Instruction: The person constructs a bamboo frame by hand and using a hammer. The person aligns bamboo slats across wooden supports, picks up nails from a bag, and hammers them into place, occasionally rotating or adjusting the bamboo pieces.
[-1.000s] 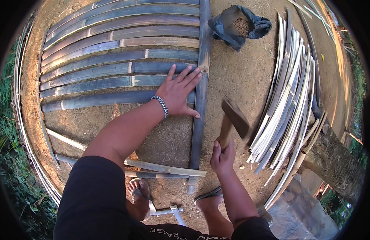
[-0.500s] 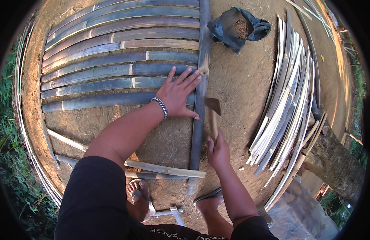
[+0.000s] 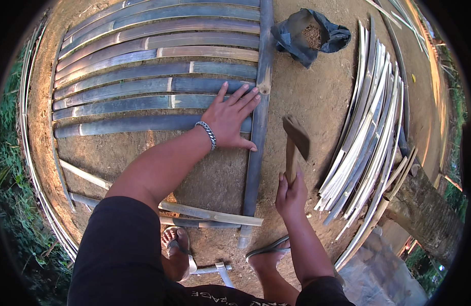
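Note:
My left hand [image 3: 228, 121] lies flat with fingers spread over the ends of the split bamboo slats [image 3: 143, 122], its fingertips and thumb reaching the dark bamboo rail [image 3: 254, 168]. The slats run side by side, crossing from a thin pole on the left to this rail. Right of the rail, my right hand [image 3: 292, 198] is closed around the wooden handle of a small hatchet [image 3: 297, 137]. Its flared metal head is raised, apart from the bamboo.
A black plastic bag [image 3: 337, 40] with small brown pieces, perhaps nails, sits beyond the rail. Long split bamboo strips [image 3: 365, 132] are piled at the right, near a log [image 3: 429, 204]. Close to my feet lie a loose pale strip [image 3: 215, 214] and a grey tubular piece [image 3: 223, 273].
My right hand has swung the hatchet to the right, away from the rail. The left hand stays pressed on the slats; the whole view has shifted slightly.

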A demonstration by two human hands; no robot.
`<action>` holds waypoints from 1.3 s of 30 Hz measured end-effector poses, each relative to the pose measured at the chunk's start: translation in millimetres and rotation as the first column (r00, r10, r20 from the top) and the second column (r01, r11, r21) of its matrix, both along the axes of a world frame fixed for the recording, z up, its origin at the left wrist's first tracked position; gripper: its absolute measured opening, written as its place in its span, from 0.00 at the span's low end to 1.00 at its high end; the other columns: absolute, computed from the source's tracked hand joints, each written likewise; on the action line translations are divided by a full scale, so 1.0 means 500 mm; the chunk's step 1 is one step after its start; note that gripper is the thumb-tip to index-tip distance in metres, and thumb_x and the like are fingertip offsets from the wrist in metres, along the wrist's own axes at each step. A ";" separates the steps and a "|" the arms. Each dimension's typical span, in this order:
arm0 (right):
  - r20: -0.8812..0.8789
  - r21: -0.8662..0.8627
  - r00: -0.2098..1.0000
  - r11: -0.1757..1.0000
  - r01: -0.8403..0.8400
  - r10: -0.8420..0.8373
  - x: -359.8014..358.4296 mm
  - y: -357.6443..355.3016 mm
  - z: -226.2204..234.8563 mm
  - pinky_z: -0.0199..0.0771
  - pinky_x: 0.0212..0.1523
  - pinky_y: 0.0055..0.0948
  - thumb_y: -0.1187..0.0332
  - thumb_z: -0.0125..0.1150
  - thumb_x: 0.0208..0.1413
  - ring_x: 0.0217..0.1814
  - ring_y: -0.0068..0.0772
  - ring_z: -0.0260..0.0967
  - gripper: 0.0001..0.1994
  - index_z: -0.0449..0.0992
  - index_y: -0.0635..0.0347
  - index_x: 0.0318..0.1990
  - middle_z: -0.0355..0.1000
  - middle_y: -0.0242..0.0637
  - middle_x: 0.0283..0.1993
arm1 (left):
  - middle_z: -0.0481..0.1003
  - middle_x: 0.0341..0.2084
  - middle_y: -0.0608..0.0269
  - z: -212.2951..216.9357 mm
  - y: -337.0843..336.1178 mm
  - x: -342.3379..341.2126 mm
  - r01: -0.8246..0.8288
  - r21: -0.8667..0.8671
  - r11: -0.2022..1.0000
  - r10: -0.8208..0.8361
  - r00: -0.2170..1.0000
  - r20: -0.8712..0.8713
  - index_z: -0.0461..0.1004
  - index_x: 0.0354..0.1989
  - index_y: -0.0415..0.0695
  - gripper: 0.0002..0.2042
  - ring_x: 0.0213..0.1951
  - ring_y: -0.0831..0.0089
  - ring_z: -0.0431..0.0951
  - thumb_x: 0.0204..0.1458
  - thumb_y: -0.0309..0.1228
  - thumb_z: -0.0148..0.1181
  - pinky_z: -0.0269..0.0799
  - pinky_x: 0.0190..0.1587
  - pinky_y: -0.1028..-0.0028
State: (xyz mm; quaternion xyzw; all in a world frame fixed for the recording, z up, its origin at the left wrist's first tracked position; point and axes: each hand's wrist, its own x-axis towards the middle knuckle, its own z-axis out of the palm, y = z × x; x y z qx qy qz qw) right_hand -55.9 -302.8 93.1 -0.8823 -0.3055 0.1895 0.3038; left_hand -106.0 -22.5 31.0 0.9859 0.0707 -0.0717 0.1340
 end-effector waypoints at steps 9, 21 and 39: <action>0.013 -0.093 0.995 0.991 -0.098 0.099 -0.003 -0.033 -0.037 0.80 0.42 0.50 0.73 0.62 0.61 0.44 0.63 0.79 0.28 0.65 0.59 0.69 0.77 0.58 0.52 | 0.46 0.79 0.62 0.001 -0.001 0.001 0.018 0.001 1.000 -0.018 1.000 -0.007 0.47 0.79 0.46 0.66 0.80 0.63 0.40 0.37 0.84 0.51 0.27 0.78 0.44; -0.372 -0.009 0.918 0.989 0.147 -0.140 -0.013 -0.010 -0.019 0.76 0.30 0.37 0.68 0.55 0.70 0.27 0.37 0.74 0.15 0.65 0.60 0.59 0.73 0.45 0.35 | 0.46 0.79 0.61 0.000 -0.001 -0.002 0.012 0.000 1.000 -0.012 1.000 -0.005 0.47 0.79 0.45 0.66 0.80 0.63 0.40 0.37 0.83 0.54 0.27 0.79 0.44; -0.977 -0.067 0.127 0.810 0.583 -0.173 -0.068 -0.007 -0.031 0.73 0.24 0.29 0.64 0.51 0.74 0.24 0.25 0.67 0.10 0.60 0.56 0.53 0.68 0.34 0.32 | 0.48 0.79 0.56 -0.003 -0.016 0.009 -0.003 0.039 0.999 0.004 1.000 -0.029 0.47 0.78 0.41 0.70 0.80 0.63 0.42 0.32 0.81 0.61 0.25 0.78 0.44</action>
